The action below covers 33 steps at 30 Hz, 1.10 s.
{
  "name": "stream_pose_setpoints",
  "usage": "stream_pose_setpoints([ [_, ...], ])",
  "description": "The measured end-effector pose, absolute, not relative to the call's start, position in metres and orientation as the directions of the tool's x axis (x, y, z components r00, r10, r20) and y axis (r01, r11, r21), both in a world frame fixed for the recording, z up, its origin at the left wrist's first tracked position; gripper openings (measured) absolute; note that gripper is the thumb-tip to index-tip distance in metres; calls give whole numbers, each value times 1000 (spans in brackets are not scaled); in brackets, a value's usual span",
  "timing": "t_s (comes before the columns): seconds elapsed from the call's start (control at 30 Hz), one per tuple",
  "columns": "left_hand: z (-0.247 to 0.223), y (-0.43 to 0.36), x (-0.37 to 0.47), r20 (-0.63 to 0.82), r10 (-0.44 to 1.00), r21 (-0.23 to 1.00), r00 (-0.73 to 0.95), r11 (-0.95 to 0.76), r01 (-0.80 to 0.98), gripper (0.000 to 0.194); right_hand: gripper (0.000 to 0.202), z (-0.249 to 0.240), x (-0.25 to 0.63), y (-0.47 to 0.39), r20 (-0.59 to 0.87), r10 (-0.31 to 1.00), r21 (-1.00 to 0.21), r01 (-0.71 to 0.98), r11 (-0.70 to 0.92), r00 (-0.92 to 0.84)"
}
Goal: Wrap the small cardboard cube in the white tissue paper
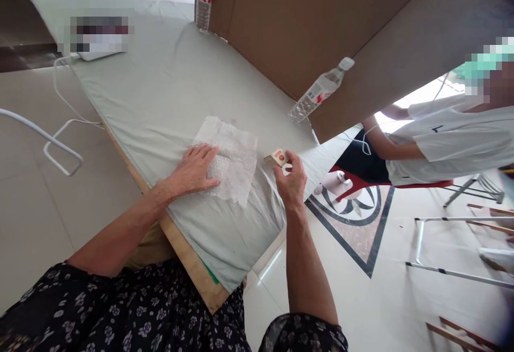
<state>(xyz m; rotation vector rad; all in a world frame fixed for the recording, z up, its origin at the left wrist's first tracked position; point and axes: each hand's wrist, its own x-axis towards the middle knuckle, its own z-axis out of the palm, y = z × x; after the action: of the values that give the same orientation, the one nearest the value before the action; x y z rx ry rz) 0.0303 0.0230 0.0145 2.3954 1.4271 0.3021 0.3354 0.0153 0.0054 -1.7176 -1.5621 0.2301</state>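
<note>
A sheet of bubble wrap (235, 162) lies on the cloth-covered table. My left hand (195, 169) rests palm down on its left edge, fingers spread and holding nothing. To the right of the sheet, my right hand (292, 178) grips a small cream box (278, 157) with a red mark, between thumb and fingers. The box is just above or on the cloth; which one is hard to tell.
A cardboard panel (281, 31) stands across the table's far right side. One bottle (319, 95) leans against it, another bottle (204, 1) stands farther back. A white device (102, 47) with a cable lies far left. A person (445, 132) sits at right.
</note>
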Motion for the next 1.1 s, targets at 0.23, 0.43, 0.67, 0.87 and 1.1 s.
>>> stream_pose_setpoints([
  [0.23,8,23,25,13,868,385,496,-462,799,85,49,12,324,2,412,887,-509,860,32,211],
  [0.43,5,22,23,17,878,374,479,-449,811,86,53,16,238,16,156,917,-423,814,398,-367],
  [0.67,4,24,23,-24,866,389,500,-452,802,91,74,-3,246,24,65,931,-335,871,360,-360],
  [0.87,8,19,19,16,877,397,480,-446,802,93,74,-6,251,22,76,924,-336,863,377,-375],
  [1.1,6,12,16,-43,878,367,476,-429,825,93,67,-3,256,20,125,916,-373,837,400,-382],
])
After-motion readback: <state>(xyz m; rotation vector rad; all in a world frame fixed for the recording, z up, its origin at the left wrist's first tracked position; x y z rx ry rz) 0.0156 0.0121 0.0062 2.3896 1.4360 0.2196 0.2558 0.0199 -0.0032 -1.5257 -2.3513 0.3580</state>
